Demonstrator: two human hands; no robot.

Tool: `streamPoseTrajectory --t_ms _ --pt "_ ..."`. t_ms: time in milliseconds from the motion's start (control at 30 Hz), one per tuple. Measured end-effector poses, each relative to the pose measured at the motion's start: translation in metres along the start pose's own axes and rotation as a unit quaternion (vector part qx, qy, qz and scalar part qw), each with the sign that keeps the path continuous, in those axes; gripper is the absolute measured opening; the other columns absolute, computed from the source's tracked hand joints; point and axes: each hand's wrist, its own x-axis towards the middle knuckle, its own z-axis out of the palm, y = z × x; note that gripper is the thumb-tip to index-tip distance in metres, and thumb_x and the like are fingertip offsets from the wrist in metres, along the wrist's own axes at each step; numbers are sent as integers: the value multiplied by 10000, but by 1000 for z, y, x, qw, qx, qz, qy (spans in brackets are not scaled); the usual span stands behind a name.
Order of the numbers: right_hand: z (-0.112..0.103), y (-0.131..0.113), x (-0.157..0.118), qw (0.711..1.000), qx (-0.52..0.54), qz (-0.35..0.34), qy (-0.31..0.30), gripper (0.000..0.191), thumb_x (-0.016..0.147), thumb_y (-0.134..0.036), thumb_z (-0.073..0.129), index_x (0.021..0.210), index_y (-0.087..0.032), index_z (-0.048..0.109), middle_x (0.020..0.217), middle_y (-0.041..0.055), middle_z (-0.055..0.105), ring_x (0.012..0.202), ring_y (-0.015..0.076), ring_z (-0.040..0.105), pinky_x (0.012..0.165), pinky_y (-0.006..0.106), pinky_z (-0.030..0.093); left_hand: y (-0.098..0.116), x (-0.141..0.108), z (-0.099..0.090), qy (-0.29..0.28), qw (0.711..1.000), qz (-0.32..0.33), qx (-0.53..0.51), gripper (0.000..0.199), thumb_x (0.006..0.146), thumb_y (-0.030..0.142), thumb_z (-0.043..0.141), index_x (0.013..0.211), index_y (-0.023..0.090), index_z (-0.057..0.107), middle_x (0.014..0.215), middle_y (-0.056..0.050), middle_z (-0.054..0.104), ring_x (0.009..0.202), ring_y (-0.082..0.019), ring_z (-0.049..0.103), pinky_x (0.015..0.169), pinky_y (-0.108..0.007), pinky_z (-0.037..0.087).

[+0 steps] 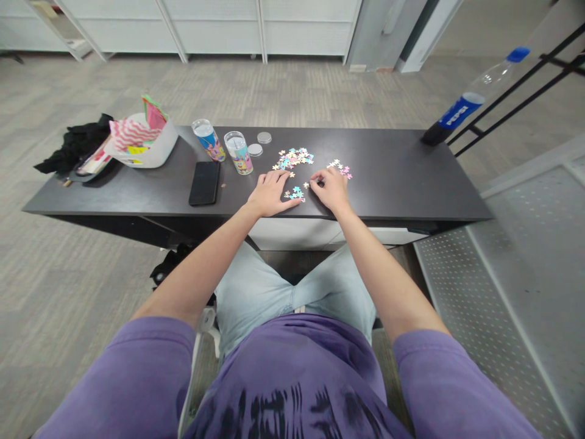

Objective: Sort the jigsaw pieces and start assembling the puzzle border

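Note:
Small pastel jigsaw puzzle pieces lie on the dark table in several groups. The largest pile (295, 158) is beyond my hands. My left hand (270, 194) rests palm down with fingers and thumb spread around the left side of a small cluster of pieces (295, 193). My right hand (331, 189) is curled, thumb and index finger pinched together at a pale puzzle piece (306, 185) by their tips. Just beyond its knuckles lies another group of pieces (345, 172), partly hidden by the hand. A single piece (292, 174) sits near my left fingertips.
Two clear printed canisters (238, 153) stand at the left, their silver lids (255, 150) beside them. A black phone (204, 183) lies nearby. Further left are a white basket (159, 149) and black cloth (75, 143). A Pepsi bottle (457, 113) stands far right.

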Motion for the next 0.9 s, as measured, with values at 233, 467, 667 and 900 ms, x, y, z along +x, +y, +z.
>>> streamPoseTrajectory --t_ms 233,467,667,900 --pt "-2 -4 -4 999 -13 -29 -32 47 1134 -337 872 1171 -309 880 1398 159 865 1410 442 765 1334 635 506 1 1 1 0 1000 -23 4 1089 1121 775 751 1944 111 492 2005 -291 517 1875 -514 439 1586 -702 342" --pt "-2 -5 -4 998 -19 -42 -36 97 1179 -325 762 1159 -312 857 1393 173 865 1403 449 760 1337 669 501 1 -1 -4 -10 1000 0 -9 931 1137 729 733 1924 246 611 2013 -209 548 1876 -514 437 1569 -757 352" --pt "-2 -5 -4 998 -26 -47 -40 75 1184 -322 765 1171 -315 838 1395 175 855 1402 448 757 1337 652 492 3 -1 -5 -19 1000 7 -17 963 1126 748 729 1933 236 607 2025 -188 548 1873 -506 439 1574 -739 341" --pt "0 -6 -5 997 -34 -50 -40 80 1188 -314 751 1195 -305 831 1389 182 852 1392 447 757 1333 651 489 3 -1 -6 -26 999 15 -19 1008 1136 743 708 1964 189 556 2037 -217 522 1889 -494 439 1588 -726 324"
